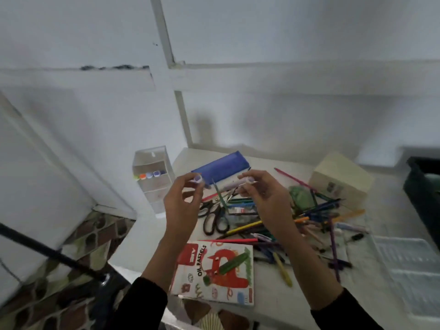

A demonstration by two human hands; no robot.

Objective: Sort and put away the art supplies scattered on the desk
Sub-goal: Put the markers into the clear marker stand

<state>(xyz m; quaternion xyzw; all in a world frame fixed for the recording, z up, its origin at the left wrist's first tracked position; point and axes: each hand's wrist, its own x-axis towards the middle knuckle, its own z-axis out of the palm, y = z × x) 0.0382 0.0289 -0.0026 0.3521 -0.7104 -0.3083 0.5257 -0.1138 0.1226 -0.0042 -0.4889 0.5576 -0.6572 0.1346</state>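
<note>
My left hand (pixel 183 206) is raised above the desk and pinches a pale purple marker (pixel 197 179) near its end. Level with it, my right hand (pixel 266 198) pinches a second pale purple marker (pixel 240 183) that points left. Both hands hover over a heap of pens and pencils (pixel 309 225) on the white desk (pixel 273 298). A clear organizer (pixel 152 179) at the desk's left edge holds a row of markers with coloured caps on one shelf.
Black scissors (pixel 214 220) lie under my hands. An oil pastels box (pixel 214 272) sits at the front. A blue pencil case (pixel 221 166) lies at the back, a cream wooden box (pixel 340 179) at back right, a clear tray (pixel 409 270) at right, a dark bin (pixel 426 186) beyond.
</note>
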